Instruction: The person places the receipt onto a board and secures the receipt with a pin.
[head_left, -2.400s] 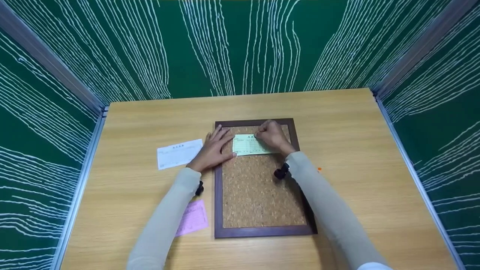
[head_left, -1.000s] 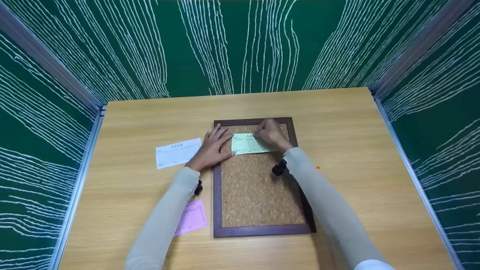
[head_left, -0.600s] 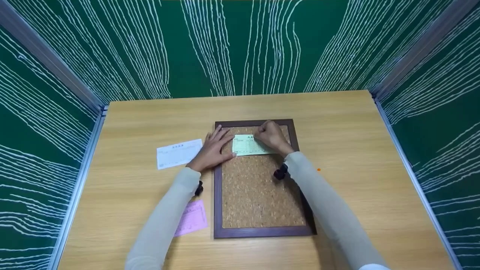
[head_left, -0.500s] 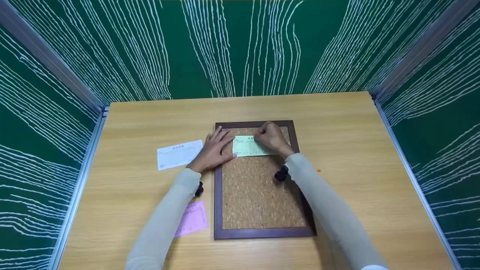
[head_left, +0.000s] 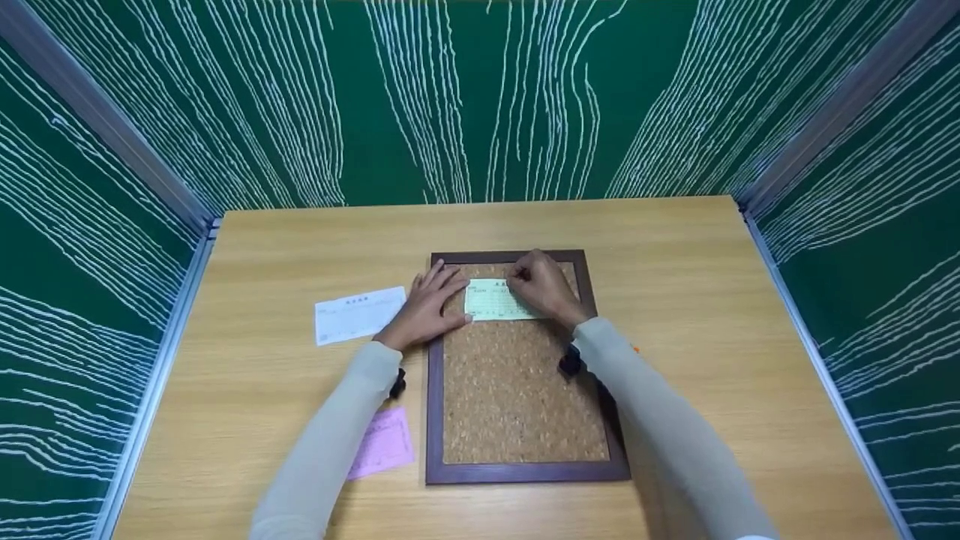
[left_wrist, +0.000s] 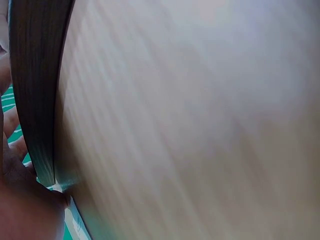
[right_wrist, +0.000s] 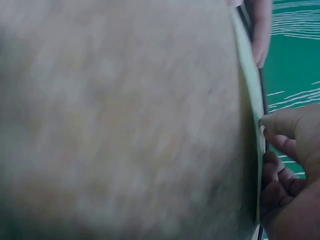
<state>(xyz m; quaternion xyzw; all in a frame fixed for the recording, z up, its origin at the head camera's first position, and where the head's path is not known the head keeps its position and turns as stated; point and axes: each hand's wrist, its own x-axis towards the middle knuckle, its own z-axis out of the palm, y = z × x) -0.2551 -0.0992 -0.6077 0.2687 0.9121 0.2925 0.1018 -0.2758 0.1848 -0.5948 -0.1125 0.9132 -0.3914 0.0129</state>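
Observation:
A cork board (head_left: 525, 397) in a dark brown frame lies on the table, with a green printed slip (head_left: 491, 300) near its top. My left hand (head_left: 429, 307) spreads over the board's left edge, its thumb and fingertips touching the slip's left side. At the slip's top edge my right hand (head_left: 544, 289) pinches a small pin-like thing between thumb and forefinger, the other fingers curled in. That small thing is nearly hidden by the fingers. In the right wrist view the thumb and finger of the right hand (right_wrist: 295, 145) meet at the green slip's edge (right_wrist: 255, 90).
A white printed slip (head_left: 356, 315) lies left of the board, partly under the left wrist. A pink slip (head_left: 386, 442) lies lower left, partly behind the sleeve. A tiny orange thing (head_left: 636, 349) is beside the right sleeve. Green walls (head_left: 390, 135) with white lines surround the wooden table (head_left: 697, 255).
The head view has tilted slightly, so everything sits a little lower. The right hand's pinching fingers have shifted slightly, while the left hand and the green slip keep their places on the board.

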